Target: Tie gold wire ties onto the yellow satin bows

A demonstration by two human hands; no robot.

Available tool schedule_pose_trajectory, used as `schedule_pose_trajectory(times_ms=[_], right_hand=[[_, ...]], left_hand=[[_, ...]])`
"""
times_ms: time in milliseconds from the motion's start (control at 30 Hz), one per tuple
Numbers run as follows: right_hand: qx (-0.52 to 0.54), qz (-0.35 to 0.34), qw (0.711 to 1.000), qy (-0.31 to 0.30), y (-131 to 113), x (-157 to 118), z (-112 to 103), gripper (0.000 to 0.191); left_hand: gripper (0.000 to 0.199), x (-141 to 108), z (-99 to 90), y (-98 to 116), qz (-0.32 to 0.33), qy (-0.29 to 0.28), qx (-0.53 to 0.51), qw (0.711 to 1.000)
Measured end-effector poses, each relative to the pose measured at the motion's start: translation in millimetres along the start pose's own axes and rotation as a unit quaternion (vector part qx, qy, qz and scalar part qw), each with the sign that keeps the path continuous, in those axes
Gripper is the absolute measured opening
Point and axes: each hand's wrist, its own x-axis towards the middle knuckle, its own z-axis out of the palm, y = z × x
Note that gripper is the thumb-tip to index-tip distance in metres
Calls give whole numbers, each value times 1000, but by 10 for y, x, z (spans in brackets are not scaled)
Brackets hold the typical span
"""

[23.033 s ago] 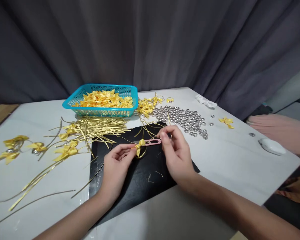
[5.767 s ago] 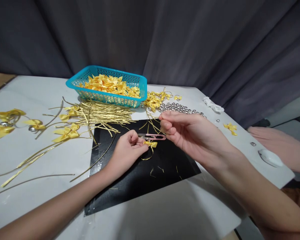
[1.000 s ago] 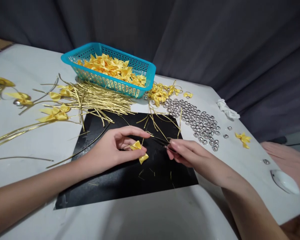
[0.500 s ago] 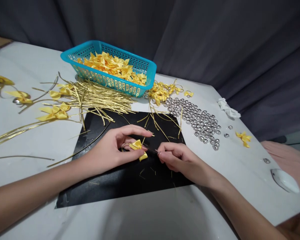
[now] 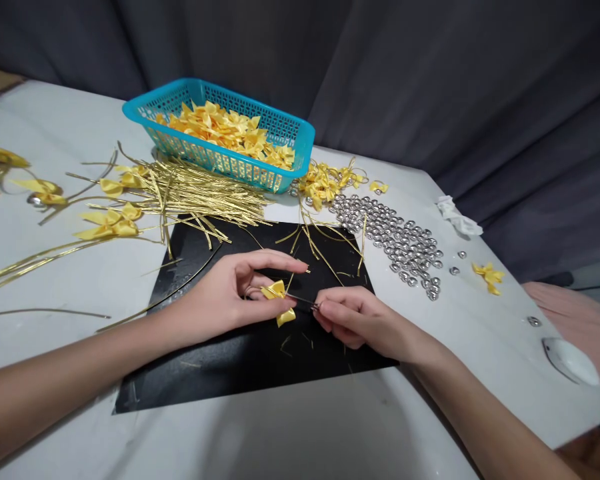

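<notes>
My left hand (image 5: pixel 245 293) pinches a yellow ribbon bow (image 5: pixel 276 289) between thumb and fingers, its index finger stretched out above. A thin cord loops behind the bow inside that hand. From the bow a taut, thin strand (image 5: pixel 300 298) runs right to my right hand (image 5: pixel 350 315), whose thumb and index finger are closed on its end. A tiny dark bit shows at those fingertips, too small to name. Both hands are above a black mat (image 5: pixel 205 373) strewn with short gold cord snippets.
Behind the mat stands a blue basket (image 5: pixel 220 157) of yellow bows, with a heap of gold cords (image 5: pixel 205 193) before it. Small silver beads (image 5: pixel 395 240) spread at right, near more bows (image 5: pixel 325 183). A white device (image 5: pixel 570 360) sits by the right edge, near a person's pink clothing (image 5: pixel 570 313).
The strand between my hands now shows more plainly as a straight line. My hands have hardly moved, and the whole view has shifted slightly.
</notes>
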Motion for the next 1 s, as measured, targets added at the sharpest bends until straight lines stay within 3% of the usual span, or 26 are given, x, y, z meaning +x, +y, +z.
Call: schedule_pose_trajectory(times_ms=[300,1000], right_hand=[[-26,18,999,27,-52,-14,18,41],[-4,38,999,5,-71,-23,8,42]], left_hand=[[41,7,-9,-3,19,-14,5,1000],[39,7,-18,-26,35,-27,37,998]])
